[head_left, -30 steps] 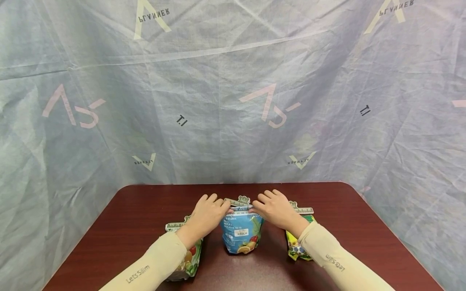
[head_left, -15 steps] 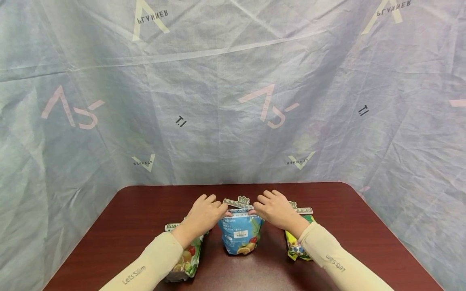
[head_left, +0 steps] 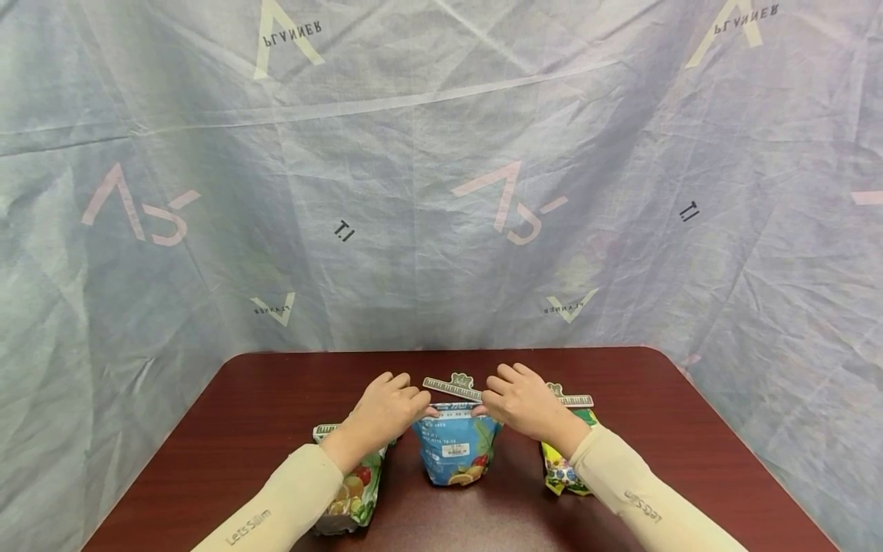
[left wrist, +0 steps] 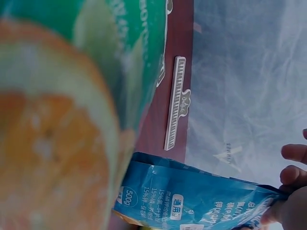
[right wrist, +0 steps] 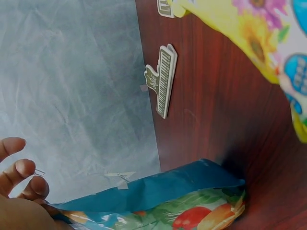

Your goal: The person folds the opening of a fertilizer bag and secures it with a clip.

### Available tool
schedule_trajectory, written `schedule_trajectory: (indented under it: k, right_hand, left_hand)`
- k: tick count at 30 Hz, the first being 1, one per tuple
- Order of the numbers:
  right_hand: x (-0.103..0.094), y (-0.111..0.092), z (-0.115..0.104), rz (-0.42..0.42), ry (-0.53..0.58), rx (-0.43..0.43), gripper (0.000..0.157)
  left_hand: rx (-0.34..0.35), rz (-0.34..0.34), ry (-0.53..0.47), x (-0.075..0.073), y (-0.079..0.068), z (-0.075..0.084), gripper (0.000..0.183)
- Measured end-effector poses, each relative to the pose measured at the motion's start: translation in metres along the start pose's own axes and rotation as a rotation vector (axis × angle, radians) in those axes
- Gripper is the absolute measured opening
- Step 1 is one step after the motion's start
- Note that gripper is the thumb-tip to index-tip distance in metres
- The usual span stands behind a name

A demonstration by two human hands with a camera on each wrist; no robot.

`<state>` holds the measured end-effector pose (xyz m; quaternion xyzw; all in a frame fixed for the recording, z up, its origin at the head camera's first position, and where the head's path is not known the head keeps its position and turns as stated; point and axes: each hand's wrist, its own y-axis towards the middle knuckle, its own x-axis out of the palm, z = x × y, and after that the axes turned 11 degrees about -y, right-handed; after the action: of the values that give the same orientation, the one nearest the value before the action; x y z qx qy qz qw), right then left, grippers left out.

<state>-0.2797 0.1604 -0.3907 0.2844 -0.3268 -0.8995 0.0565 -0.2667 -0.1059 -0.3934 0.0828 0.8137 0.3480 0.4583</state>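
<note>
A blue plastic pouch (head_left: 451,452) with fruit printed on it stands upright in the middle of the table in the head view. My left hand (head_left: 388,410) pinches its top left corner between thumb and fingers. At the opposite corner my right hand (head_left: 530,406) does the same, its other fingers curled above the rim. The top edge, stretched between both hands, looks folded. Behind the pouch lies a long bag clip (head_left: 451,387) with a piano-key pattern, also seen in the left wrist view as a clip (left wrist: 177,105) apart from the pouch.
Under my left forearm stands a green fruit-printed bag (head_left: 355,491) with a clip (head_left: 326,431) at its top. A yellow and green bag (head_left: 562,466) is beside my right wrist, another clip (head_left: 576,400) near its top. Grey cloth (head_left: 414,192) hangs behind the table (head_left: 262,406).
Both hands and the pouch's top edge have come down slightly. The left hand has shifted a little to the left; the clip behind shows more fully.
</note>
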Motion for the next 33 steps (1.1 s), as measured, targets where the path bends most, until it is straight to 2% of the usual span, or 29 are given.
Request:
schedule_trajectory:
  k: [7, 17, 20, 26, 33]
  right_hand:
    - [-0.003, 0.0, -0.001, -0.008, 0.002, -0.014, 0.035]
    - [-0.01, -0.001, -0.004, -0.024, 0.013, -0.02, 0.041]
    - [-0.012, 0.001, -0.006, -0.018, 0.014, -0.023, 0.04]
    - [-0.016, 0.002, -0.009, 0.009, 0.027, -0.029, 0.041]
    - [-0.015, 0.005, -0.011, 0.089, 0.066, -0.039, 0.044]
  left_hand:
    - [0.006, -0.016, -0.018, -0.003, -0.001, 0.002, 0.029]
    - [0.039, 0.052, -0.011, -0.007, -0.003, 0.005, 0.038]
    - [0.028, 0.04, -0.032, -0.01, -0.004, 0.007, 0.037]
    - [0.046, 0.062, -0.032, -0.012, -0.006, 0.01, 0.037]
    - [0.052, 0.077, -0.037, -0.014, -0.008, 0.011, 0.037]
